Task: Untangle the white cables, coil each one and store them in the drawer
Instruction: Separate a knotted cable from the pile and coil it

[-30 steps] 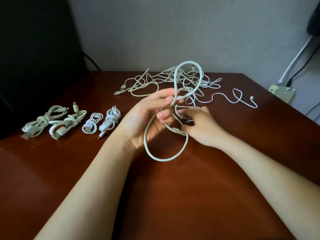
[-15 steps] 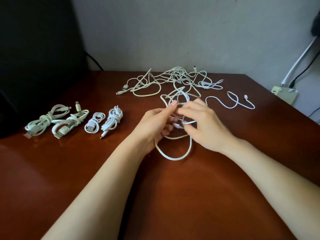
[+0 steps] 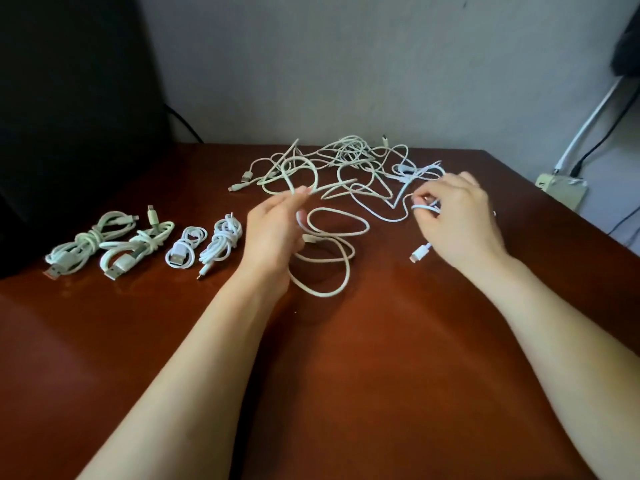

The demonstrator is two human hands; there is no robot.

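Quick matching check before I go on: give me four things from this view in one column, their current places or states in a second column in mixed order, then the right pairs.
Things:
1. left hand
2. right hand
3. four coiled cables
4. tangled pile

States:
A. lined up at the table's left side
B. pinching a thick cable whose loops hang to the table
C. loose at the far edge, not yet sorted
D. thin cable wound around its fingers, plug dangling

Pairs: 1-B, 2-D, 3-A, 4-C
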